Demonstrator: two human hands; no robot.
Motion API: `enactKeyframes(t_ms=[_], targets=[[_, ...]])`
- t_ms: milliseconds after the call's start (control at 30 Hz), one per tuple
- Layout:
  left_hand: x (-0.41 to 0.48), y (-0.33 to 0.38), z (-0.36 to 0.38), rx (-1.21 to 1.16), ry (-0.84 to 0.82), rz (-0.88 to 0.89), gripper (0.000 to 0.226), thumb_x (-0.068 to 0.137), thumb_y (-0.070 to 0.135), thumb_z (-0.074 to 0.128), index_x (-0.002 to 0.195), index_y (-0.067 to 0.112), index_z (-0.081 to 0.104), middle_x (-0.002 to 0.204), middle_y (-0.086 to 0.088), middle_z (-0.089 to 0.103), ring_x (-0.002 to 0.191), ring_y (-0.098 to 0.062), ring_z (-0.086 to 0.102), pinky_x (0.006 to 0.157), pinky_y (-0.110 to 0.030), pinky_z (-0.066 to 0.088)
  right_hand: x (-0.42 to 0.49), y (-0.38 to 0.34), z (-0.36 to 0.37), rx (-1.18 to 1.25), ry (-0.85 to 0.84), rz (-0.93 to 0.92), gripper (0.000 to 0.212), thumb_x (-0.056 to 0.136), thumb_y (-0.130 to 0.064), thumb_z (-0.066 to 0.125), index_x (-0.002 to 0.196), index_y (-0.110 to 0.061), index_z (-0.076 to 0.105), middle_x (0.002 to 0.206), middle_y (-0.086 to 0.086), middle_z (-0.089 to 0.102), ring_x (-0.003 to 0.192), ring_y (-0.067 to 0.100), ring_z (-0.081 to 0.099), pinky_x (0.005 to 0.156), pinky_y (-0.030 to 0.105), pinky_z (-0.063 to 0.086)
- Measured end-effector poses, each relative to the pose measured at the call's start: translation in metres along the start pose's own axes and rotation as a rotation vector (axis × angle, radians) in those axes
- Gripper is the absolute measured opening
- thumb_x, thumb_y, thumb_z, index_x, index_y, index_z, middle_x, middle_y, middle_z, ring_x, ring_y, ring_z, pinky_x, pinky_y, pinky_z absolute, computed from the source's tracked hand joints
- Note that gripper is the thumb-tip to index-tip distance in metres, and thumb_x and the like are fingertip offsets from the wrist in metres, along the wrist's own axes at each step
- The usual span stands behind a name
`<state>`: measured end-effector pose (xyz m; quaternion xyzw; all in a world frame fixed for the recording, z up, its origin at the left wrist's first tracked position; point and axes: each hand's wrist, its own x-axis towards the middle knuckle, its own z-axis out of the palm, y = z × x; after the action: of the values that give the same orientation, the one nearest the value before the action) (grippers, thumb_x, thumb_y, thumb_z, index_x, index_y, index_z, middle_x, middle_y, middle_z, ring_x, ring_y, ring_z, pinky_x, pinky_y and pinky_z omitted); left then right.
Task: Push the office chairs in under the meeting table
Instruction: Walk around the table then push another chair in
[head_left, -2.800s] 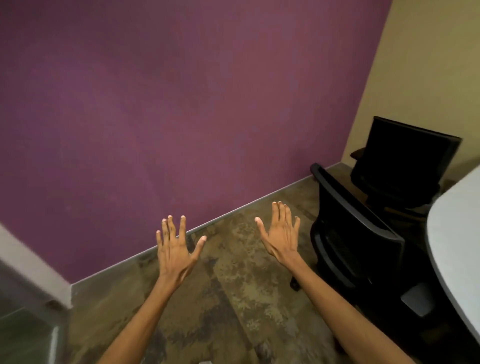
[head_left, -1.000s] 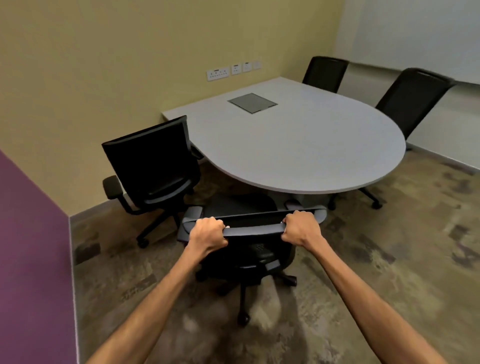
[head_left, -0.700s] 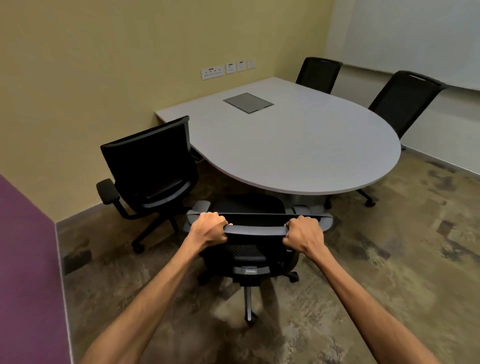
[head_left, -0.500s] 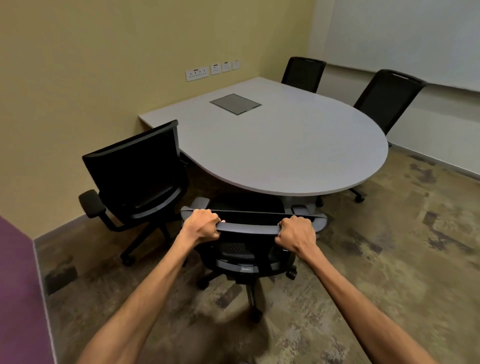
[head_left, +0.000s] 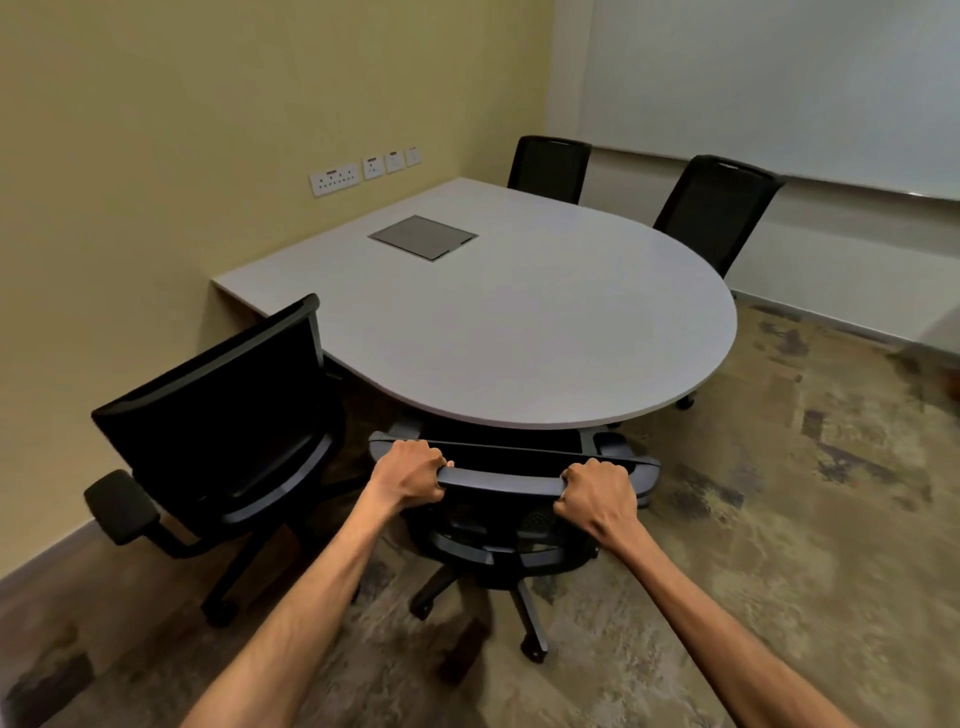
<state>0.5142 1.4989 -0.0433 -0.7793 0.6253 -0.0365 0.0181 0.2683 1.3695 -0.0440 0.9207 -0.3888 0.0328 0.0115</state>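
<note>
A black office chair (head_left: 501, 525) stands in front of me at the rounded near end of the grey meeting table (head_left: 519, 322). My left hand (head_left: 408, 475) grips the left of its top rail and my right hand (head_left: 597, 493) grips the right. Its seat is hidden under the table edge, and its armrests sit at the edge. A second black chair (head_left: 218, 431) stands to the left, turned at an angle and away from the table. Two more black chairs, one (head_left: 548, 169) and the other (head_left: 717, 208), stand close against the table's far side.
A yellow wall with sockets (head_left: 363, 171) runs along the left and back. A whiteboard (head_left: 779, 88) covers the right wall. A dark cable hatch (head_left: 423, 236) is set in the tabletop. Patterned carpet (head_left: 805, 519) spreads out to the right.
I turned from the purple wall with open hands to the table and took hold of the chair's backrest. Over the last second the chair has rolled forward, further under the table.
</note>
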Motion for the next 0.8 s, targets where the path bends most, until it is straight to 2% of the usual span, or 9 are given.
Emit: enactKeyframes(t_ms=[100,200,300,467,633,700,800], targets=[[0.014,-0.012,-0.001,-0.023,0.02,0.024,0.038,0.093,0.037,0.045,0.086,0.01,0.071,0.083,-0.013,0.071,0.08,-0.035,0.065,0.072,-0.04,0.048,0.012,-0.006,0.0,0.011,0.013,0.037,0.019,0.06,-0.032,0.044,0.055,-0.017,0.054,0.053,0.006,0.056,0.046,0.027,0.048,0.049,0.027,0.029],[0.028,-0.025,-0.001,-0.024,0.016,0.051,0.038,0.094,0.036,0.044,0.084,0.01,0.071,0.08,-0.011,0.07,0.078,-0.034,0.066,0.07,-0.039,0.048,0.023,-0.013,-0.001,0.008,0.026,0.065,0.016,0.06,-0.031,0.046,0.051,-0.018,0.046,0.047,0.003,0.048,0.042,0.024,0.038,0.047,0.026,0.025],[0.044,-0.036,0.004,-0.042,0.044,0.078,0.038,0.094,0.035,0.044,0.084,0.011,0.071,0.079,-0.01,0.07,0.077,-0.032,0.066,0.071,-0.039,0.05,0.032,-0.016,-0.002,-0.008,0.016,0.093,0.015,0.06,-0.029,0.051,0.051,-0.017,0.052,0.045,0.0,0.039,0.041,0.023,0.038,0.047,0.026,0.024],[0.058,-0.042,0.002,-0.059,0.055,0.116,0.035,0.091,0.034,0.047,0.081,0.009,0.069,0.079,-0.012,0.07,0.078,-0.035,0.065,0.071,-0.039,0.047,0.046,-0.017,-0.001,-0.035,0.018,0.125,0.023,0.059,-0.032,0.045,0.057,-0.016,0.062,0.05,0.004,0.055,0.043,0.023,0.04,0.049,0.026,0.026],[0.063,-0.051,0.004,-0.074,0.052,0.123,0.036,0.093,0.034,0.046,0.079,0.008,0.067,0.076,-0.013,0.068,0.074,-0.035,0.064,0.071,-0.039,0.047,0.052,-0.022,0.001,-0.029,0.018,0.139,0.021,0.056,-0.032,0.042,0.052,-0.017,0.056,0.047,0.003,0.05,0.043,0.025,0.045,0.048,0.026,0.026],[0.069,-0.056,0.006,-0.079,0.073,0.14,0.039,0.094,0.034,0.044,0.078,0.008,0.067,0.074,-0.012,0.067,0.072,-0.034,0.064,0.07,-0.039,0.048,0.056,-0.022,0.0,-0.026,0.031,0.133,0.018,0.056,-0.031,0.043,0.05,-0.018,0.052,0.044,0.0,0.043,0.041,0.023,0.04,0.047,0.026,0.023],[0.076,-0.06,0.013,-0.051,0.1,0.152,0.041,0.096,0.035,0.041,0.08,0.009,0.069,0.073,-0.011,0.068,0.071,-0.032,0.064,0.073,-0.039,0.051,0.061,-0.016,0.006,-0.054,0.035,0.132,0.017,0.057,-0.03,0.049,0.053,-0.017,0.06,0.044,0.0,0.048,0.04,0.019,0.038,0.045,0.024,0.021]])
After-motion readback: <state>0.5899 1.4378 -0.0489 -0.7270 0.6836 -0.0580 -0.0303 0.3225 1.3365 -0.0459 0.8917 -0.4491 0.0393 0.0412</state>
